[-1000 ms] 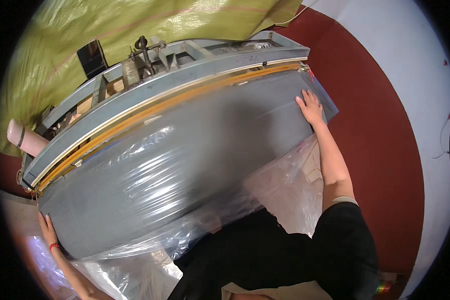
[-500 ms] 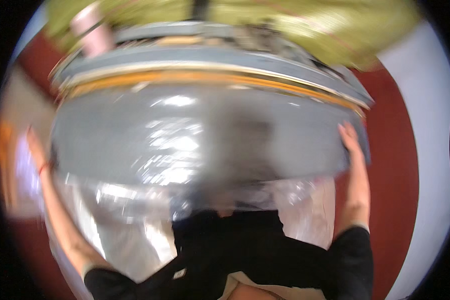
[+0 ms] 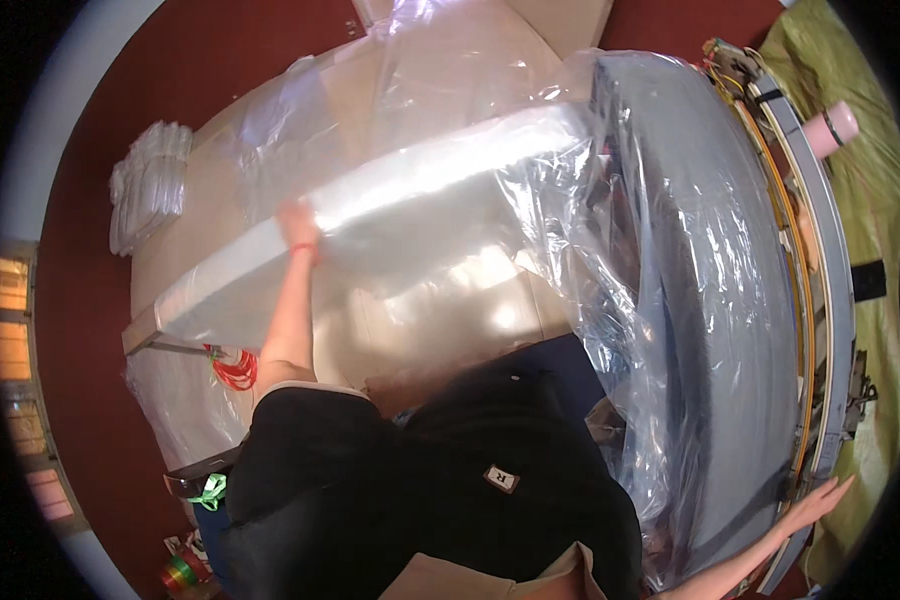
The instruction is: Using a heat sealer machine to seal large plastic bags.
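Observation:
My left hand (image 3: 298,222), with a red string at its wrist, is at the near edge of a film-covered table (image 3: 390,190). Motion smears its fingers, so their grip is unclear. Out to the far right, my right hand (image 3: 818,504) has its fingers stretched out, holding nothing, over the outer rail (image 3: 838,300) of a long grey panel. Clear plastic film (image 3: 590,250) drapes in folds over the grey panel (image 3: 740,270). Whether the right hand touches the rail I cannot tell.
A bundle of folded clear plastic (image 3: 150,185) lies on the table's left side. Red cord (image 3: 235,370) hangs below the table edge. A pink cylinder (image 3: 830,130) stands on the yellow-green sheeting (image 3: 875,230) beyond the rail. Red floor (image 3: 90,260) borders the table.
My view has turned left, away from the grey panel, which now lies on my right. My left hand has come to the film-covered table; my right hand now reaches out over the rail.

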{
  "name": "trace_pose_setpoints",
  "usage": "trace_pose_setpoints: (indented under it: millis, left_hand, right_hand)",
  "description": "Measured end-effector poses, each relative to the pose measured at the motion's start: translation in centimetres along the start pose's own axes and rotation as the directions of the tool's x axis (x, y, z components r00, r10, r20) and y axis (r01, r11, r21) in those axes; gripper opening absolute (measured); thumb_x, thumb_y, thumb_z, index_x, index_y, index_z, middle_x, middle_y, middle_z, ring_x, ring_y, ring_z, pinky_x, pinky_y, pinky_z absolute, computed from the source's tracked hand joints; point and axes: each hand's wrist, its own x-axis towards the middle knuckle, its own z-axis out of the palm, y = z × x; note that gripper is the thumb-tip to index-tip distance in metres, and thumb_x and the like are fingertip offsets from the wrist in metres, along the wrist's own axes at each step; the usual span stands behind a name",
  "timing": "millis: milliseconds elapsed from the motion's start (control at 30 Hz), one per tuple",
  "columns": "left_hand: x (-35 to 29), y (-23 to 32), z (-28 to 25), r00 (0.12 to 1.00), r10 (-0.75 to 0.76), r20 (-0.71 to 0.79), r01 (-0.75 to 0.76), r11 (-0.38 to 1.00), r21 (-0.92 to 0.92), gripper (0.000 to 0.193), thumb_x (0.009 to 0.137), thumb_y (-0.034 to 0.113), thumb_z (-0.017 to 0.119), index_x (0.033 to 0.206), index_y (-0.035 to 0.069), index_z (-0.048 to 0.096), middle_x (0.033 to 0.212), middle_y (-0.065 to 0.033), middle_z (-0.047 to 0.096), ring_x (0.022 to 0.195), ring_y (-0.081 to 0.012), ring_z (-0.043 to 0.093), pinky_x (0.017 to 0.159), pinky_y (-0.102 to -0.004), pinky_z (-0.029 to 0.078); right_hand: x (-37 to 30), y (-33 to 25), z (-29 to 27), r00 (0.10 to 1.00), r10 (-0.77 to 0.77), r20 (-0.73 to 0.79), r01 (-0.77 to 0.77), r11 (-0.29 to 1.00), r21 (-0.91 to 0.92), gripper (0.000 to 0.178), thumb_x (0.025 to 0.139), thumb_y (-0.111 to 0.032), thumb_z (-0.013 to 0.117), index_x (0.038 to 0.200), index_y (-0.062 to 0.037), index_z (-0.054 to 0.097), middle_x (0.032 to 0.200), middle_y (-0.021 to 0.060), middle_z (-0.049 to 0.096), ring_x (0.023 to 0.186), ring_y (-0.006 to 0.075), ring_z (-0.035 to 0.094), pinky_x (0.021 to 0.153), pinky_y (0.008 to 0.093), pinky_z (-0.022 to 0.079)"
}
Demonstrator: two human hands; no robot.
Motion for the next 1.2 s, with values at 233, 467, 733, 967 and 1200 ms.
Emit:
trace_pose_setpoints:
  millis: [233,467,733,967,1200]
  left_hand:
    - [-2.6,-9.8,-4.1,0.958,-0.181,-0.224,0.211,0.97,0.122,0.024,0.077,0.021,0.051,0.08,0.0,0.061,0.08,-0.0191,0.061,0.078,-0.0297,0.059,0.069,-0.0382,0.045]
    - [6.2,-12.3,-9.3,0.665,-0.491,-0.563,0.243,0.855,-0.458,0.017,0.081,0.013,0.047,0.085,0.001,0.059,0.08,-0.0141,0.061,0.071,-0.0256,0.058,0.064,-0.037,0.045]
    - [-11.6,33.4,-17.5,0.546,0.821,0.169,0.102,0.134,-0.986,0.03,0.081,0.009,0.052,0.111,0.003,0.051,0.082,0.0012,0.053,0.069,-0.0052,0.047,0.061,-0.0188,0.039]
    - [-24.4,48.3,-25.8,-0.271,0.799,-0.537,-0.579,-0.581,-0.572,0.038,0.068,-0.005,0.052,0.105,0.003,0.054,0.095,-0.0105,0.051,0.087,-0.0201,0.052,0.074,-0.0274,0.043]
    - [-17.1,57.3,-24.5,-0.079,0.674,-0.735,-0.944,-0.288,-0.162,0.01,0.07,0.003,0.057,0.079,0.004,0.061,0.087,-0.0095,0.055,0.086,-0.0246,0.052,0.077,-0.0327,0.041]
  right_hand:
    - [1.0,-4.0,1.1,0.986,-0.155,0.064,0.151,0.987,0.054,0.046,0.091,-0.032,0.034,0.127,-0.0033,0.033,0.13,0.0153,0.033,0.12,0.0291,0.031,0.098,0.0356,0.026]
    - [-0.2,-3.8,1.6,0.985,0.037,0.17,-0.076,0.971,0.229,0.043,0.091,-0.029,0.037,0.123,-0.0013,0.039,0.127,0.0144,0.039,0.117,0.0248,0.037,0.096,0.0318,0.028]
    - [-0.3,-25.9,2.0,0.799,-0.223,0.559,-0.351,0.581,0.734,0.028,0.083,-0.007,0.047,0.11,0.0004,0.052,0.106,0.0092,0.056,0.1,0.0155,0.052,0.086,0.0259,0.039]
    - [-2.2,-35.9,-1.2,0.662,-0.465,0.588,-0.744,-0.312,0.591,0.047,0.072,-0.015,0.065,0.111,0.0009,0.045,0.084,0.0058,0.059,0.074,0.011,0.056,0.068,0.0225,0.044]
    - [-11.3,-19.9,-5.4,0.589,-0.507,0.629,-0.442,0.45,0.776,0.022,0.065,-0.019,0.071,0.071,-0.0034,0.058,0.059,0.0072,0.056,0.054,0.0152,0.054,0.055,0.026,0.042]
